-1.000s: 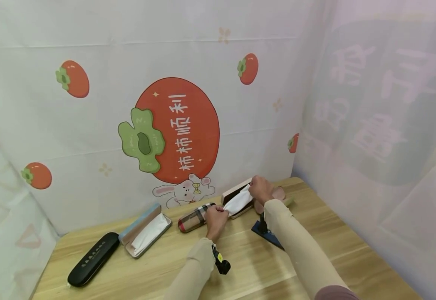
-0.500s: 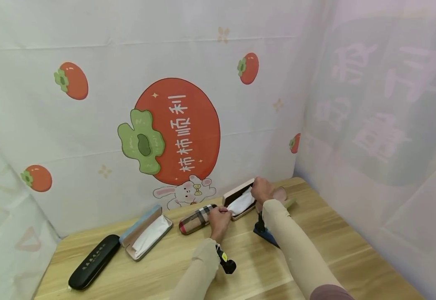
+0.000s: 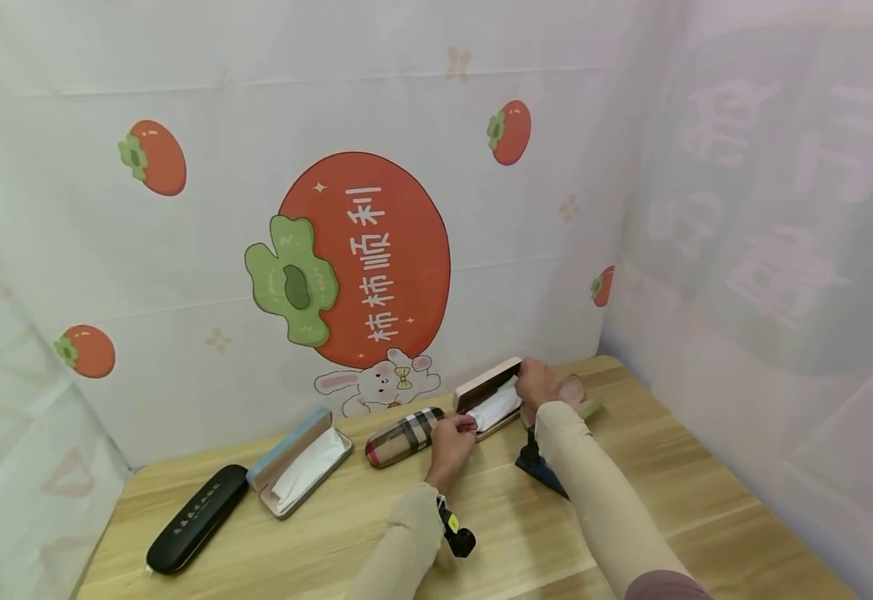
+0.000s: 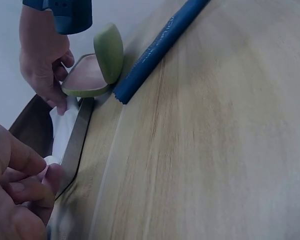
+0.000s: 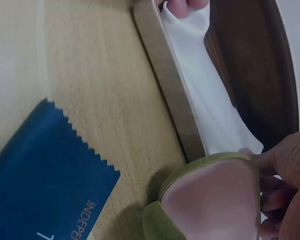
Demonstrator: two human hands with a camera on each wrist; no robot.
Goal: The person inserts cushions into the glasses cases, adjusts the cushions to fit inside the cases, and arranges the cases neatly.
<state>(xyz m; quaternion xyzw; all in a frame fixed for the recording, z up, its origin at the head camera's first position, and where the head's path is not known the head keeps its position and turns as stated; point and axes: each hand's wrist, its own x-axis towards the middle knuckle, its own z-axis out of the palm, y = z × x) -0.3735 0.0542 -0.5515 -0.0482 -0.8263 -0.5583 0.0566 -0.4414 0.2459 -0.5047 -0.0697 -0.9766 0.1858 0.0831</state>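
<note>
A folded white cloth [image 3: 496,406] lies lengthwise in an open glasses case [image 3: 485,387] with a dark brown lining. At the cloth's near end, my left hand [image 3: 451,450] pinches it between thumb and forefinger, plainest in the left wrist view. My right hand [image 3: 537,383] holds the far end of the cloth by its fingertips, low inside the case; the green case partly hides this grip in the right wrist view. That small green case [image 5: 210,200], open with a pink lining, sits right beside my right hand.
A blue cloth [image 5: 55,170] lies on the wooden table in front of the cases. Left of my left hand are a plaid case [image 3: 404,437], an open blue case [image 3: 301,467] with white cloth inside, and a black case [image 3: 198,518]. A printed curtain stands behind.
The white cloth, stretched above the case between both hands a second ago, has come down inside it. Both hands have lowered with it and keep hold of its ends.
</note>
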